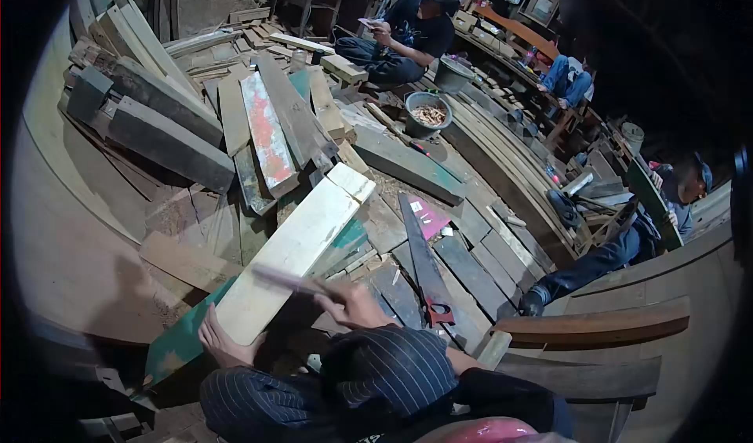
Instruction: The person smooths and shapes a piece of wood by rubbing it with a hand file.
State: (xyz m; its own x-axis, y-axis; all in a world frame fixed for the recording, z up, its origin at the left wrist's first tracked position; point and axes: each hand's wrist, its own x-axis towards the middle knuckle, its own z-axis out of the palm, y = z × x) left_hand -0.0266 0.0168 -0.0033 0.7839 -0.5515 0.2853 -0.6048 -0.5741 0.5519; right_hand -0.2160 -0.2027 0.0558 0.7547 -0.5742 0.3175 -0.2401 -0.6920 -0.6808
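Note:
A long pale wooden board (pixel 294 239) slants across the work in front of my knees, its near end rounded at the corner. At that near end my left hand (pixel 222 339) grips the board's edge, fingers closed along its side. My right hand (pixel 357 306) is closed on the end of a long, narrow, flat tool (pixel 282 278), which lies across the board's upper face. Motion smears this tool, so its exact kind cannot be told. Beneath the board shows a green-painted plank (pixel 184 341). To the right lies a handsaw (pixel 423 259) with a red handle.
Stacked timber beams (pixel 169 141) stand at the left. A bucket (pixel 428 115) of wood pieces sits farther off. One person (pixel 408 35) sits at the back; another person (pixel 667 200) holds a board at the right. A pink sheet (pixel 430 217) lies by the saw.

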